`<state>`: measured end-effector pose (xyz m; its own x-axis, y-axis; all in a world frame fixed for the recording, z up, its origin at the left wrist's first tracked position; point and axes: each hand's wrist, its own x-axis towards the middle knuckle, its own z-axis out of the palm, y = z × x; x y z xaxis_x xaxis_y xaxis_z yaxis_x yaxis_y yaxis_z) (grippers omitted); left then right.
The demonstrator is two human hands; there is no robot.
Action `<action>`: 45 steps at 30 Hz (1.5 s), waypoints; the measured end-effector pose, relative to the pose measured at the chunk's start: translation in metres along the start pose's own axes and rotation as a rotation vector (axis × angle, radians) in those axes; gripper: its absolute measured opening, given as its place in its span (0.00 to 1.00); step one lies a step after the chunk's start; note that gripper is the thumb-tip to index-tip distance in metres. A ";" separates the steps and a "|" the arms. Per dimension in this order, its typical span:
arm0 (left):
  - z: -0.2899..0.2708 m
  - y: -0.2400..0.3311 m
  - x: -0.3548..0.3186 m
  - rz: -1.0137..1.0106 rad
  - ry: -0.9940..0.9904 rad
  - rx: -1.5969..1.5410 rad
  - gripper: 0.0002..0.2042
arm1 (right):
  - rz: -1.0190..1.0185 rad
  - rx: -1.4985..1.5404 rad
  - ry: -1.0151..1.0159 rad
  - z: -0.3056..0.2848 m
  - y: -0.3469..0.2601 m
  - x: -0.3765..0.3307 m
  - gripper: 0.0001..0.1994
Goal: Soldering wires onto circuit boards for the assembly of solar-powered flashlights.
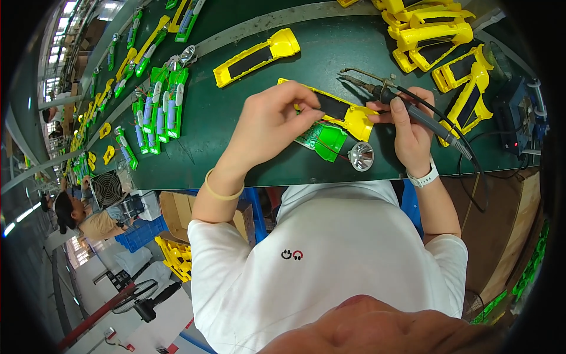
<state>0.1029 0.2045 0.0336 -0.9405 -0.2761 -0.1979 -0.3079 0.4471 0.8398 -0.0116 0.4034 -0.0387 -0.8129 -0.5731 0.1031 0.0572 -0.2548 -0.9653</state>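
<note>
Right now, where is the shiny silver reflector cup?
In the head view the silver reflector cup lies on the green bench near its front edge, just right of the green casing and below the yellow casing, between the two hands.

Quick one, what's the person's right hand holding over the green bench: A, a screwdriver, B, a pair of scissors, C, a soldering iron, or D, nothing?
C: the right hand grips a soldering iron with a black cord, its metal tip pointing left above the yellow flashlight shell.
</note>
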 end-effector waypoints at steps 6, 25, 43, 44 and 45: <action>0.002 -0.017 -0.017 -0.030 0.061 -1.020 0.06 | -0.061 -0.056 0.071 -0.001 -0.003 0.001 0.14; -0.026 -0.058 0.028 0.420 -0.060 0.598 0.04 | 0.098 -0.047 -0.012 0.052 0.014 -0.006 0.13; -0.030 -0.053 0.028 0.466 -0.094 0.670 0.03 | -0.105 -0.068 0.049 0.027 -0.015 0.031 0.09; -0.029 -0.052 0.028 0.465 -0.100 0.676 0.03 | -0.054 -0.115 -0.041 0.030 -0.018 0.045 0.11; -0.029 -0.051 0.027 0.472 -0.101 0.679 0.03 | 0.039 -0.097 -0.131 0.035 -0.015 0.058 0.14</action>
<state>0.0973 0.1493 -0.0001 -0.9909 0.1317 0.0271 0.1325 0.9218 0.3644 -0.0394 0.3468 -0.0100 -0.7282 -0.6795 0.0897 0.0260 -0.1581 -0.9871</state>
